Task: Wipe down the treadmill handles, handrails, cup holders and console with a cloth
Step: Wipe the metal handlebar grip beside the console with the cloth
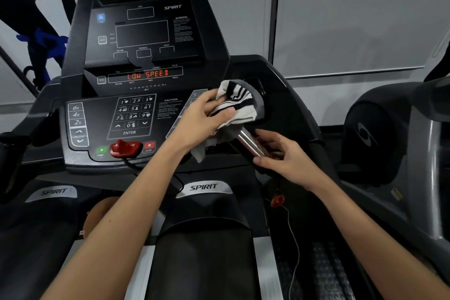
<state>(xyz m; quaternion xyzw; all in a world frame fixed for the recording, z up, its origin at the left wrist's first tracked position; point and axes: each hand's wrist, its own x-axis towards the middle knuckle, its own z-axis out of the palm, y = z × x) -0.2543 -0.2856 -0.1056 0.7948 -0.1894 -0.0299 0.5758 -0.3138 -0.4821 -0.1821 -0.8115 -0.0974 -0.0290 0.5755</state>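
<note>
A black treadmill console (136, 61) fills the upper left, its display reading LOW SPEED. My left hand (199, 117) grips a black-and-white striped cloth (237, 105) and holds it bunched around the upper end of the right pulse handle (250, 141), a shiny metal bar to the right of the keypad. My right hand (282, 156) holds the lower end of that same bar, fingers curled around it just below the cloth. The top of the handle is hidden under the cloth.
A red safety key (125, 148) sits between the START and STOP buttons, its cord hanging down to a red clip (277, 200). A second machine (379, 134) stands close on the right. The treadmill belt (202, 263) lies below my arms.
</note>
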